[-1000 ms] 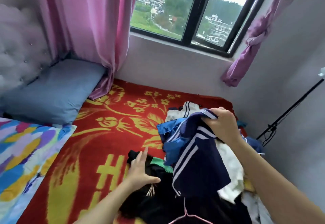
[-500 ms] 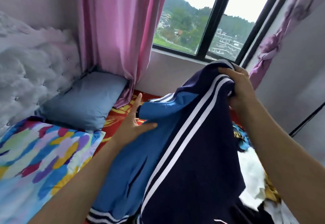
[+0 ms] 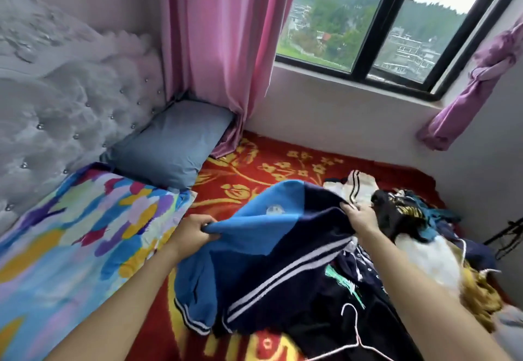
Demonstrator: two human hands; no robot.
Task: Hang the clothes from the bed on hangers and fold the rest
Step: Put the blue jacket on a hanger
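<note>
Pinches the light-blue edge of the striped jacket (image 3: 263, 250) with the left hand (image 3: 195, 233); clamps the navy side with the right hand (image 3: 360, 219), fingers curled into the cloth; holds it spread between both grips, just over the red blanket (image 3: 283, 162), seemingly to find its shape before hanging; leaves the white hanger (image 3: 357, 332) below the right grip, on dark garments; keeps the unsorted pile (image 3: 404, 213) just beyond that grip.
</note>
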